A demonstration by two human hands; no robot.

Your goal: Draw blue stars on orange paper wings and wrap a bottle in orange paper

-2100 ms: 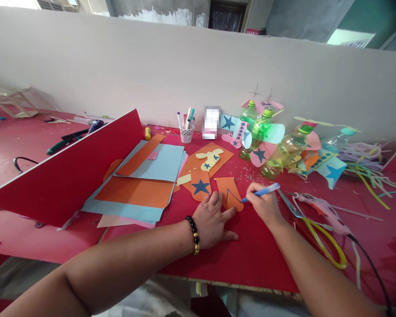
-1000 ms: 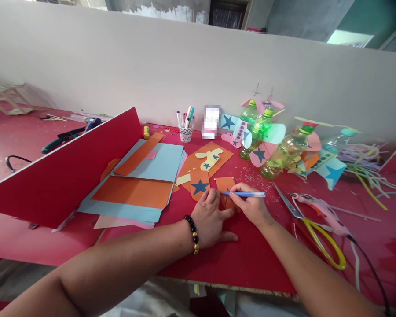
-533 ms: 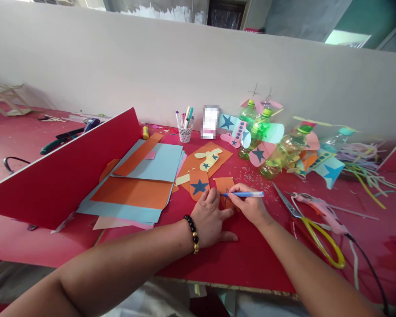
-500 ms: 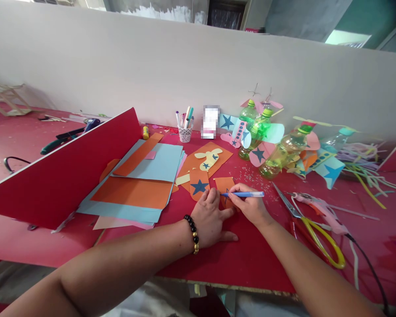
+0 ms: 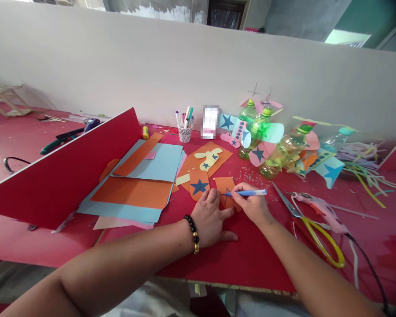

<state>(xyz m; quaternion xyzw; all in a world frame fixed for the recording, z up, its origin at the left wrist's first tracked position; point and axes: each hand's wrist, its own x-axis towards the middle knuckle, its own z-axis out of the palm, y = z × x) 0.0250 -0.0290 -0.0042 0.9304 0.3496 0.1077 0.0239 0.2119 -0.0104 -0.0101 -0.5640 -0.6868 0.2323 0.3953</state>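
Observation:
My right hand (image 5: 253,203) pinches a blue marker pen (image 5: 247,193), its tip on an orange paper piece (image 5: 224,184) that bears part of a star outline. My left hand (image 5: 211,220) lies flat with fingers spread, its fingertips pressing the lower edge of that piece. Left of it, partly under my left fingers, is a second orange paper piece (image 5: 194,177) with a filled dark blue star (image 5: 199,187). Behind these, a cream paper plane shape (image 5: 208,162) with blue stars rests on an orange sheet (image 5: 222,154).
Blue and orange paper sheets (image 5: 132,191) are stacked at left beside an upright red board (image 5: 86,163). A pen cup (image 5: 185,134) and a phone (image 5: 210,122) stand behind. Decorated plastic bottles (image 5: 282,154), yellow-handled scissors (image 5: 323,240) and a pink glue gun (image 5: 320,209) occupy the right.
My right hand and the marker have shifted slightly to the right over the orange piece. My left hand stays where it was.

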